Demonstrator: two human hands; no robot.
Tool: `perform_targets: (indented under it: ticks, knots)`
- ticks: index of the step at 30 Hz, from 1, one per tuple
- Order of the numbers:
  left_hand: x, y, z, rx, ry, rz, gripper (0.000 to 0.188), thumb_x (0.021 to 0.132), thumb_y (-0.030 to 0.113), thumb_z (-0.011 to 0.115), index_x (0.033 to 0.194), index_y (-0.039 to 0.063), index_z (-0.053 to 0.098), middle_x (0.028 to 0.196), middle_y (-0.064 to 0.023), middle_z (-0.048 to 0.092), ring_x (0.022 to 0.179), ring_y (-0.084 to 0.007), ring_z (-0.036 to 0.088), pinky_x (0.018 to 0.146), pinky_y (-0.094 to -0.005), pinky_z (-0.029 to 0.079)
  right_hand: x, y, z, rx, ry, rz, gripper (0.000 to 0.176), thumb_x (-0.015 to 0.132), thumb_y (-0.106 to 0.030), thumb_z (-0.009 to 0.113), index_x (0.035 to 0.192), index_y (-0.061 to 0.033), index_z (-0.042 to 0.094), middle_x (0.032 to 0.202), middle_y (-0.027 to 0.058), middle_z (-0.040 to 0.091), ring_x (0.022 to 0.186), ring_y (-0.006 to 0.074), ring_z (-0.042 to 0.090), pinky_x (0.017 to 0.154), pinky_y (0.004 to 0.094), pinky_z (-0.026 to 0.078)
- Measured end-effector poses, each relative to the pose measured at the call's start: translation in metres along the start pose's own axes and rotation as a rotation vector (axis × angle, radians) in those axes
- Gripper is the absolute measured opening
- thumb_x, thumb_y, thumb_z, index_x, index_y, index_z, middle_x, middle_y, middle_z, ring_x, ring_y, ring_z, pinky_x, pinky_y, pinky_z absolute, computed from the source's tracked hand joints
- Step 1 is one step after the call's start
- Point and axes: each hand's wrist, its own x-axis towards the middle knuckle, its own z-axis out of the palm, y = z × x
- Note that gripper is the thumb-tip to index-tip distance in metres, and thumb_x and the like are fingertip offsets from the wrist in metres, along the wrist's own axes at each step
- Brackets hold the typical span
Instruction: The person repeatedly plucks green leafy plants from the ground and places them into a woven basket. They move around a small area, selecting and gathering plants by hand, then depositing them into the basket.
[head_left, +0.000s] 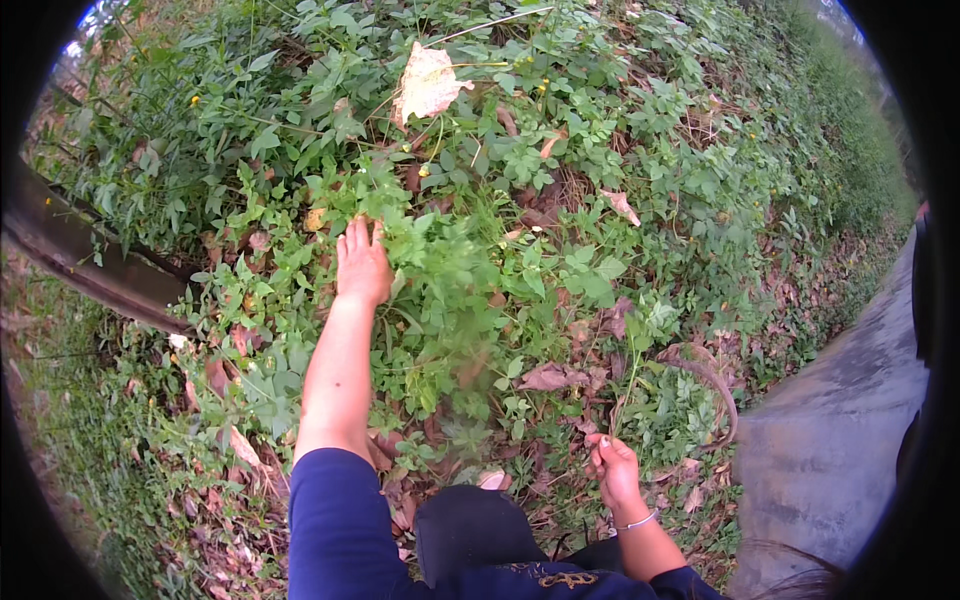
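My left hand (364, 264) reaches forward into low green leafy plants (442, 262), back of the hand up. Its fingers are stretched out, slightly apart, against the leaves; foliage hides the thumb side. No held thing shows in it. Lower right, my right hand (619, 469) pinches the base of an uprooted-looking green weed stem (630, 375) between thumb and fingers. The stem stands upright from the hand, with leaves at its top.
A concrete block or wall (825, 442) rises at the right. A dark curved beam (97, 247) enters from the left. Dry leaves (555, 376) litter the ground, and a large pale dead leaf (427, 84) lies ahead. Beside the weed stem, a curled brown strip (716, 382) arches up.
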Motion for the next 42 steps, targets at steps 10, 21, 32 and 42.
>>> perform_targets:
  ticks: [10,21,32,42]
  knots:
    - [-0.019,0.039,0.083,-1.417,0.457,-0.380,0.014,0.079,0.012,0.051,0.086,0.000,0.056,0.082,-0.0096,0.058,0.077,-0.0195,0.053,0.070,-0.0284,0.041,-0.001,0.026,-0.019,-0.170,0.097,-0.009,0.020,0.087,-0.015,0.041,0.089,-0.0026,0.057,0.055,-0.0031,0.045,0.046,0.0032,0.032,0.042,0.0164,0.023]
    - [-0.178,0.028,-0.007,-1.728,0.593,-0.713,0.030,0.087,0.036,0.040,0.081,0.008,0.048,0.078,-0.0008,0.047,0.070,-0.0094,0.045,0.062,-0.0253,0.039,-0.012,0.017,-0.033,-0.085,0.017,-0.003,0.021,0.087,-0.016,0.040,0.090,-0.0007,0.054,0.055,-0.0023,0.042,0.044,0.0051,0.030,0.043,0.0196,0.030]
    - [-0.259,0.146,-0.059,-2.234,-0.394,-0.275,0.020,0.089,0.017,0.040,0.100,0.003,0.049,0.089,-0.0054,0.055,0.072,-0.0154,0.052,0.064,-0.0267,0.045,-0.021,0.005,0.002,-0.308,-0.349,-0.342,0.021,0.083,-0.008,0.043,0.101,0.0004,0.052,0.075,0.0005,0.048,0.066,0.0083,0.042,0.061,0.0213,0.037]
    - [-0.223,0.209,-0.041,-1.336,-0.295,0.609,0.028,0.076,0.012,0.054,0.100,-0.002,0.047,0.106,-0.0195,0.046,0.097,-0.0267,0.046,0.083,-0.0369,0.038,-0.012,-0.013,0.004,0.160,-0.357,-0.229,0.063,0.072,-0.006,0.061,0.124,-0.0017,0.027,0.122,0.0091,0.036,0.107,0.0204,0.041,0.087,0.0315,0.037]
